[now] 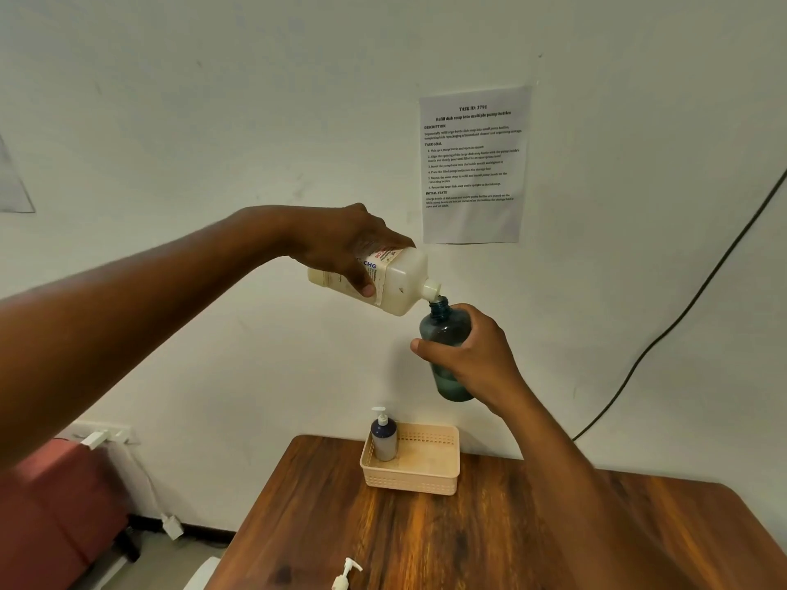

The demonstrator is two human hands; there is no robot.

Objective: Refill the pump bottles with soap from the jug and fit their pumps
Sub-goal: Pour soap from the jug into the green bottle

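My left hand (349, 249) grips a cream soap jug (396, 283) high above the table, tipped so its spout sits right at the mouth of a translucent teal bottle (447, 334). My right hand (472, 355) holds that teal bottle around its middle, slightly tilted; pale liquid fills its lower part. A dark blue bottle with its white pump fitted (383, 436) stands in the left end of a beige basket (426, 479). A loose white pump (347, 574) lies on the wooden table (468, 538) near its front edge.
A printed task sheet (473, 163) is taped to the white wall. A black cable (681, 317) runs down the wall at right. A red seat (55, 504) and a white plug on a cord (172, 525) are at the left, below the table's height.
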